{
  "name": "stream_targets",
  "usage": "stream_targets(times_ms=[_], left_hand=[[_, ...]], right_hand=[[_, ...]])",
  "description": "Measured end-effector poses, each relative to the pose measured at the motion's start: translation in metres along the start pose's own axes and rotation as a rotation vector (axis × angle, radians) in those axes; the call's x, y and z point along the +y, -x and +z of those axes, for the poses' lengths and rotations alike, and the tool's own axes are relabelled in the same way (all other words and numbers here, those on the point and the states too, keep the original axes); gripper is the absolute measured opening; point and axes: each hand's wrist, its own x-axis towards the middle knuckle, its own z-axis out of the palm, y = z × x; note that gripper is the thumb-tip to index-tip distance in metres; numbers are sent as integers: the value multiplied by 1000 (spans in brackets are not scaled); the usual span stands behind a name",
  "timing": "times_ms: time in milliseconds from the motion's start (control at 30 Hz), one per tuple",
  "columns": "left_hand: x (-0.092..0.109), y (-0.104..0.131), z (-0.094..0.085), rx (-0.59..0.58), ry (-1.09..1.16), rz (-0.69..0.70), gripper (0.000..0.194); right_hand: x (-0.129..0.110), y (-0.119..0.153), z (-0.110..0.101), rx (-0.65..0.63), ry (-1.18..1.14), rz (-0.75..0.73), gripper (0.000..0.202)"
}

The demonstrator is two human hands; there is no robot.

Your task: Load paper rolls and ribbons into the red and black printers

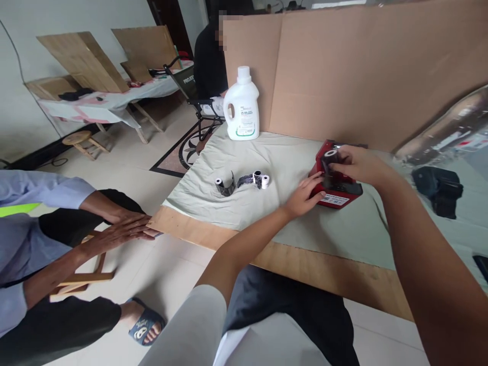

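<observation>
Clock taken from the red box, 12 pointing away from the wearer.

Nearest: bare wood edge (202,234) of the table, pale cloth (284,157) laid over the rest, wrinkled. Red box (345,197) on the cloth, right of the picture's middle, white label on its near face. Left hand (305,195) on its 8 o'clock side, fingers spread apart, tips against the box. Right hand (356,163) comes over the top from 3 o'clock, fingers clamped on a dark roll (330,153) with a pale core (a dark strip hangs below it; whether the left fingertips touch it, cannot tell).

At 9 o'clock on the cloth: loose black roll (224,188), partly unwound, and near it a pair of small rolls (263,181) with dark film. At 3 o'clock, a black strap (438,188).

Well off toward 8 to 9, a seated neighbour's hands (127,229), one laid over the other by the table corner.

Farther: white jug (244,109) at 10, upright, cap on. Cardboard sheet (343,71) stands at 12. Beyond, toward 10, a person in black (209,61) beside a folding chair (185,84).
</observation>
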Motion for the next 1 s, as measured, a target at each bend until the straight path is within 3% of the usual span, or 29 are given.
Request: stream_targets(times_ms=[67, 133, 267, 400, 500, 633, 800, 900, 1000], left_hand=[[-3, -1, 0, -1, 4, 0, 54], [-4, -2, 0, -12, 4, 1, 52], [-6, -5, 0, -38, 21, 10, 46], [-2, -7, -3, -75, -45, -51, 47], [4, -7, -8, -121, -71, -91, 49], [12, -6, -13, -142, -53, -109, 48], [14, -9, -14, -167, -87, -95, 49], [10, -11, -13, -180, -106, -90, 51], [6, -11, -12, -196, -121, -77, 50]], right_hand=[[-36, -5, 9, 4, -52, 1, 24], [-75, -20, 30, 35, -101, 3, 29], [-136, -66, 105, 5, -154, 28, 35], [-158, -102, 177, -96, -149, 90, 49], [-162, -112, 205, -250, -76, 91, 50], [-164, -113, 211, -467, 20, 86, 54], [-169, -117, 199, -591, 138, 108, 59], [-179, -114, 187, -536, 182, 83, 67], [-204, -98, 181, -379, 146, -171, 63]])
